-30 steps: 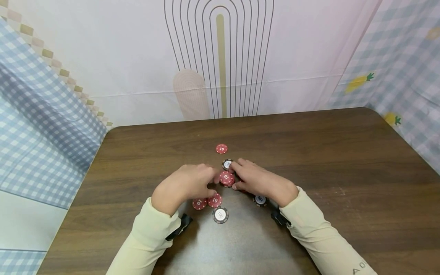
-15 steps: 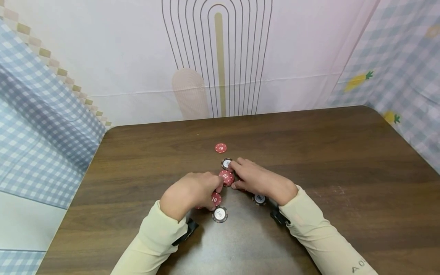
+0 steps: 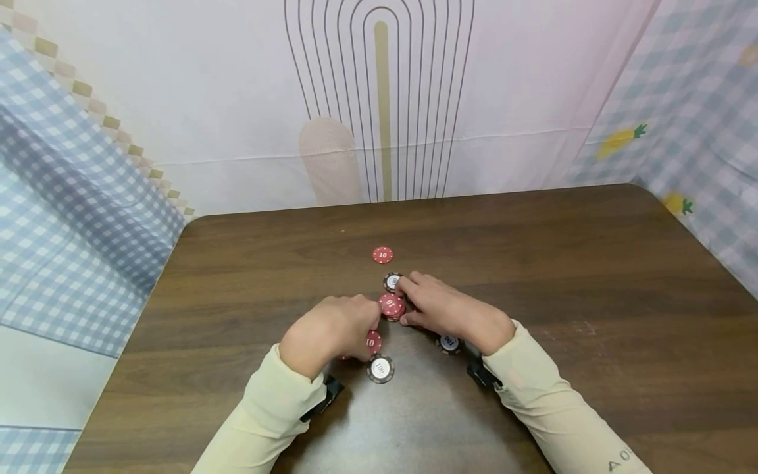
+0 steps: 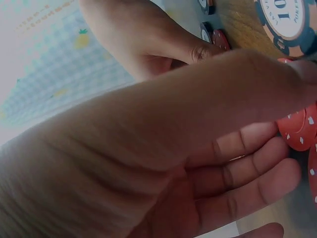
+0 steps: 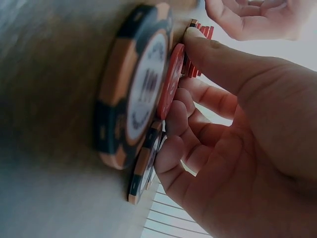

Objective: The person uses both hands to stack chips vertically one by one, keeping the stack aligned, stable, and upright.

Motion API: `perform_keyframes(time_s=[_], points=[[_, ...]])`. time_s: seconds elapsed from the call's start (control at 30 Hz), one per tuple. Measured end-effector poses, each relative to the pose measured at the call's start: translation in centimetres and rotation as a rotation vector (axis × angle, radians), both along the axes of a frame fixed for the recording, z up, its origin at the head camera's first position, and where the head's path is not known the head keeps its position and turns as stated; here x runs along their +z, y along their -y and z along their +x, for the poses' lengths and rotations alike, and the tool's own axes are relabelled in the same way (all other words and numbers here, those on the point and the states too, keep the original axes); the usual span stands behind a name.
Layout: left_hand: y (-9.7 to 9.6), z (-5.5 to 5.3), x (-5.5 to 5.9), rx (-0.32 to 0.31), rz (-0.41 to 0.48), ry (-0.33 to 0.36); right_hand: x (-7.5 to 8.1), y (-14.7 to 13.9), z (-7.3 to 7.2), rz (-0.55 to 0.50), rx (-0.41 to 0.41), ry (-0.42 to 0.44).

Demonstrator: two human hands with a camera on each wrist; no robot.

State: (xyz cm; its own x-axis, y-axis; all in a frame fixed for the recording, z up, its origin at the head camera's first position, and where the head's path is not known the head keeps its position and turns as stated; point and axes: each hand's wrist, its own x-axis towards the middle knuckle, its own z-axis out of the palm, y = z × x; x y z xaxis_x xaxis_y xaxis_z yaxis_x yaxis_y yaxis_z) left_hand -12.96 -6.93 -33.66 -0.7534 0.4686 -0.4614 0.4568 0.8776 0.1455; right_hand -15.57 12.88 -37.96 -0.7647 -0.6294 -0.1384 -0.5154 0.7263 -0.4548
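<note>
In the head view, my right hand [image 3: 453, 309] holds a small stack of red poker chips [image 3: 391, 306] between thumb and index finger. The right wrist view shows a dark-edged chip at the bottom of that stack [image 5: 210, 32]. A red chip [image 5: 172, 84] lies under my right fingers. My left hand [image 3: 331, 334] bends over a red "10" chip [image 3: 374, 342], its thumb at the near edge and fingers at the far side. Another red chip is mostly hidden beneath it. A black-and-white "100" chip [image 3: 380, 369] lies just right of the left thumb.
A black-and-white chip [image 3: 391, 282] lies beyond the stack, beside my right index finger. Farther back sits a single red chip [image 3: 382, 255]. Another black-and-white chip [image 3: 448, 343] lies below my right wrist. The brown wooden table [image 3: 562, 263] ends at a patterned cloth backdrop [image 3: 237, 99].
My left hand has come down and slightly right onto the red chips beside the stack, then stayed there. My right hand keeps its hold on the stack.
</note>
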Motion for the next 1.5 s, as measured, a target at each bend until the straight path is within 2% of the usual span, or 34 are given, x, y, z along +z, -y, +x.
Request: perform_keyframes(time_s=[0.27,0.53,0.7,0.9,1.07,1.23,1.37,1.5], points=[[-0.3,-0.2,-0.4,-0.017,-0.022,-0.056,0.0,-0.1,-0.1,0.008,-0.015,0.014],[0.1,-0.4,-0.6,-0.003,0.002,-0.035,0.0,0.1,0.0,0.018,-0.01,0.018],[0.6,-0.5,-0.3,0.018,0.025,-0.058,0.0,0.1,0.0,0.014,-0.007,0.005],[0.8,-0.9,0.0,-0.026,0.013,-0.141,0.0,0.1,-0.1,0.021,-0.011,0.008],[0.9,-1.0,0.0,-0.081,0.001,-0.285,0.0,0.1,0.0,0.031,-0.012,0.003],[0.8,-1.1,-0.2,-0.098,0.037,-0.414,0.2,0.1,0.0,0.043,-0.027,0.03],[0.6,-1.2,-0.6,-0.101,0.077,-0.446,0.2,0.1,0.0,0.048,-0.035,0.049],[0.5,-1.5,-1.0,-0.099,0.109,-0.435,0.3,0.1,0.1,0.043,-0.022,0.032]])
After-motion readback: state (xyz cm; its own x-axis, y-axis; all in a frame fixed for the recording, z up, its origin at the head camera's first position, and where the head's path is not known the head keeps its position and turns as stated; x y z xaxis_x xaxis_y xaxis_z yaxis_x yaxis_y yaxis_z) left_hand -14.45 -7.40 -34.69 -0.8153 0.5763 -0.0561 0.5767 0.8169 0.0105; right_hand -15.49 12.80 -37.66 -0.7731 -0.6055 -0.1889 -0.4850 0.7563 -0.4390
